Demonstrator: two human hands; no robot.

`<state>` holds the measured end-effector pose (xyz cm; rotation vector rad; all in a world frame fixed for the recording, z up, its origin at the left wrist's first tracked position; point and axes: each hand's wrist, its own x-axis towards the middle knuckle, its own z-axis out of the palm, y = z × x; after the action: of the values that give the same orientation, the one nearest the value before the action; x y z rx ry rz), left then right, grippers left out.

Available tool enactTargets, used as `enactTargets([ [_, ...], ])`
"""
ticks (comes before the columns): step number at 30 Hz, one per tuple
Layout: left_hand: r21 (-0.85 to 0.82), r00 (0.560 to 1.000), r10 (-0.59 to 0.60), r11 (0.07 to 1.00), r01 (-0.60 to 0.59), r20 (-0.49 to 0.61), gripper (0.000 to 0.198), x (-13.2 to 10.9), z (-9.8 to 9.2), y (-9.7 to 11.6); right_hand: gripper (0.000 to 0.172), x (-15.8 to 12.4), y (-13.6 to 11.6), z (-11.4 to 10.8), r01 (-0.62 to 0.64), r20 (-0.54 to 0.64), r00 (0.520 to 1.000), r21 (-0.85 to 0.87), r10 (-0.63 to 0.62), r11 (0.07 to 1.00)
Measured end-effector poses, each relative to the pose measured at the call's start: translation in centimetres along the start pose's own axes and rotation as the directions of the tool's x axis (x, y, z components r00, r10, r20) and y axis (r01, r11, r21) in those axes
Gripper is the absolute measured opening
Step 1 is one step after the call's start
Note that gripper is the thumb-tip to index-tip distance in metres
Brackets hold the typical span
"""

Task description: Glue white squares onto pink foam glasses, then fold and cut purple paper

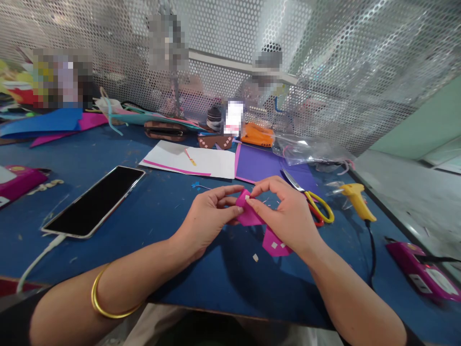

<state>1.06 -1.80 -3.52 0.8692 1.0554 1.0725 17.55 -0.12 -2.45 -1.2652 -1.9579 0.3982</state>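
Note:
Both my hands meet over the middle of the blue table (151,211). My left hand (207,216) pinches the left side of a pink paper piece (248,217) dotted with small white squares. My right hand (288,214) pinches the same piece from the right, fingertips pressed on its top edge. A lower flap of the pink piece (274,245) sticks out under my right palm. A gold bangle (103,300) rings my left forearm.
A black phone (95,199) on a white cable lies at left. Scissors (313,202) and a yellow glue gun (356,198) lie at right, near purple paper (257,164) and white paper (194,161). Pink boxes (421,269) sit at both edges. A perforated metal screen stands behind.

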Motion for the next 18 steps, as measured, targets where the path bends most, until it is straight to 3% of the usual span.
enactTargets([
  [18,0.030,1.000,0.010,1.000,-0.010,0.009,0.046,0.02,-0.01,-0.07,0.009,-0.21,0.14,0.55,0.023,-0.040,0.999,-0.042,-0.025,0.999],
])
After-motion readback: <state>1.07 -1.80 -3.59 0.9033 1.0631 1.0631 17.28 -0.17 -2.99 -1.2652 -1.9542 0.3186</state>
